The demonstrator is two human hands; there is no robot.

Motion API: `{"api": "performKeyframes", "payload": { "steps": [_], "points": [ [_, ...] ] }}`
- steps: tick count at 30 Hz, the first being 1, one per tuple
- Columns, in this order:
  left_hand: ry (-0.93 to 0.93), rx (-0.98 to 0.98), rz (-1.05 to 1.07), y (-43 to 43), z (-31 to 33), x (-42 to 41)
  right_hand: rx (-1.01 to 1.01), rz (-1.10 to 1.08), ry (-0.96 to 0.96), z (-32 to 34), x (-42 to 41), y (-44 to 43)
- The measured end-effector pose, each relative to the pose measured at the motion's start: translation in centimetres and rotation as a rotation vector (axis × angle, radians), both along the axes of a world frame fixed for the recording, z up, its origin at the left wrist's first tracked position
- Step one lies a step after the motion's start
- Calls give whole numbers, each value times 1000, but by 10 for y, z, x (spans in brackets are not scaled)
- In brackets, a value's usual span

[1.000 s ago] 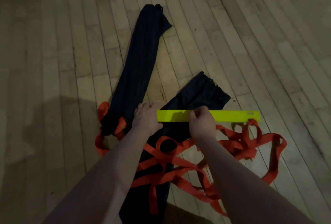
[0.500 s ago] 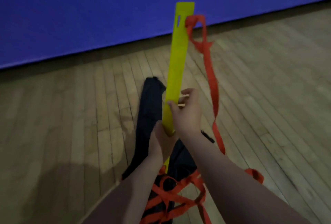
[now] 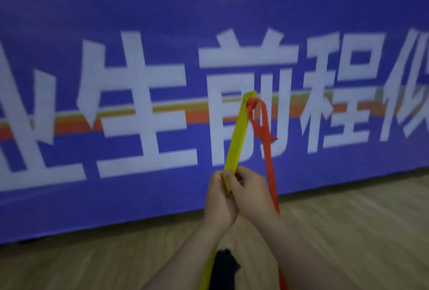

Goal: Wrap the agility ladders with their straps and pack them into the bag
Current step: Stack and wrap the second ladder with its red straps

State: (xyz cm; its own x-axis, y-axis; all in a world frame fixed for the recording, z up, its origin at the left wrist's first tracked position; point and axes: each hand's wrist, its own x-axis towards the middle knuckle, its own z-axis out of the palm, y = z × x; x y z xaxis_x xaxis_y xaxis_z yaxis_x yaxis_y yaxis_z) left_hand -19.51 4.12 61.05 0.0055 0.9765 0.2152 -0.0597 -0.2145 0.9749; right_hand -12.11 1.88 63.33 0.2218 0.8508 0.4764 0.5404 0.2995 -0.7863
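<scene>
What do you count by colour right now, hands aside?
Yellow: 1, rung, gripped by left hand and right hand; the yellow at the bottom edge looks like its lower end.
Red: 1, strap, knotted at the rung's top.
Black: 1, bag, low in frame.
Total: 3.

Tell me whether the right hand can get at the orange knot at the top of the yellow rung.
Probably yes. The right hand grips the yellow rung low down beside the left hand; the orange knot sits at its top end, with only open air between.
</scene>
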Motion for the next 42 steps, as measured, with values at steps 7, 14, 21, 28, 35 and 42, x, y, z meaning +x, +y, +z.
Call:
{"api": "performKeyframes", "payload": {
  "steps": [7,14,21,28,35,42],
  "points": [
    [35,128,105,-83,141,-27,51,129,-380,157,-12,-86],
    [128,322,23,-143,201,-35,683,-133,-256,235,-18,-164],
    [194,355,80,-153,225,-31,150,41,-369,270,-11,-184],
    [435,363,123,-150,228,-44,-17,-29,-556,313,0,-197],
    [547,377,-132,-162,220,-62,-45,199,-699,330,23,-209],
    [330,152,-519,-172,240,-54,-185,380,-295,316,32,-197]
  ]
}}
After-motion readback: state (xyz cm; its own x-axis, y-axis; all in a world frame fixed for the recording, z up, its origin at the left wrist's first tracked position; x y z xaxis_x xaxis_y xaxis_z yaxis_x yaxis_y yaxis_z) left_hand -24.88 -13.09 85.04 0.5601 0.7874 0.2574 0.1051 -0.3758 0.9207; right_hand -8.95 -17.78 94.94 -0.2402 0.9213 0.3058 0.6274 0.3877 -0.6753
